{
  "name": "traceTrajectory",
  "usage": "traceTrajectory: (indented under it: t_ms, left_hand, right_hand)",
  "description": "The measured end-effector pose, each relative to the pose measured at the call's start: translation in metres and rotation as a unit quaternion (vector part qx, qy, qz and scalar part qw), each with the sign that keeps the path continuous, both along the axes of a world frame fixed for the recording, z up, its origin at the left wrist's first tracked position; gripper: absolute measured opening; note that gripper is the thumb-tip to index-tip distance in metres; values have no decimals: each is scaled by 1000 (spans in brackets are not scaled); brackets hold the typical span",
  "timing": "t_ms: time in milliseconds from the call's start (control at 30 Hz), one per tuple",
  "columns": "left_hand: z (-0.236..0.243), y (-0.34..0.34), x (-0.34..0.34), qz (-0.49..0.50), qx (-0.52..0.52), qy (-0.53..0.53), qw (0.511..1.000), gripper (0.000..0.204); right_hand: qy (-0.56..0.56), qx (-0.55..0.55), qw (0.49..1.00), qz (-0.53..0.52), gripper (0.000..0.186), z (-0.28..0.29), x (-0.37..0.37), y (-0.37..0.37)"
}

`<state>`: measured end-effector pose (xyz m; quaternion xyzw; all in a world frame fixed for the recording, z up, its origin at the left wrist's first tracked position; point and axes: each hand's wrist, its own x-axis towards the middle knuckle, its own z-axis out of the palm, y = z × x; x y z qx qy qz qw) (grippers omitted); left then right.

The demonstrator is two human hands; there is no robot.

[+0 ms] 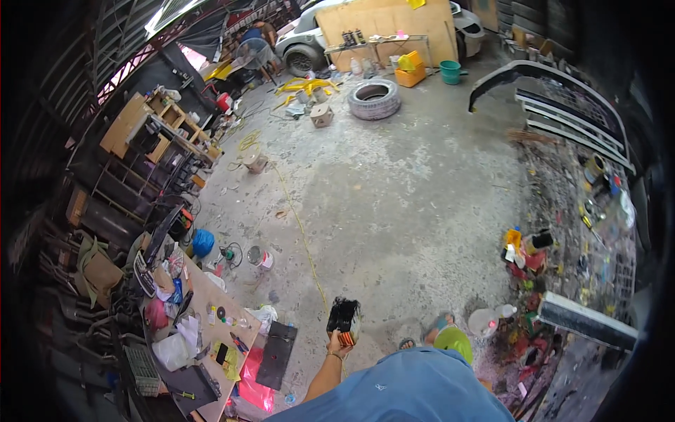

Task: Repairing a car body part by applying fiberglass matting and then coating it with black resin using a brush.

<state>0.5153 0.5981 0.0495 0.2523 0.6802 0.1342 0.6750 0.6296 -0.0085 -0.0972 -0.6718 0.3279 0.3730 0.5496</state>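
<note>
A person in a blue shirt (422, 383) grips a black bundle with orange strips (344, 315), the left hand (339, 346) wrapped around its near end, above a concrete floor (408, 204) (the right hand is out of view, its state impossible to tell). A cluttered table (211, 292) stands at left; farther off lies a tire (374, 110), then a teal bucket (450, 73) and a white car (302, 33).
</note>
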Motion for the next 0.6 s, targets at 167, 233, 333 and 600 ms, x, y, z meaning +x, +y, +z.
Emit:
traceTrajectory:
  t_ms: [167,233,333,600]
  left_hand:
    - [-38,54,45,155,-1,-29,988,41]
    - [-55,67,45,201,22,-49,978,37]
    - [-62,107,101,213,43,-76,973,37]
    - [-54,225,285,244,76,-91,962,36]
  right_hand:
    - [0,-47,984,170,30,107,156,134]
    - [75,-45,988,130,29,79,213,152]
    - [158,-50,970,179,29,65,318,181]
    - [-97,-20,972,215,17,53,688,349]
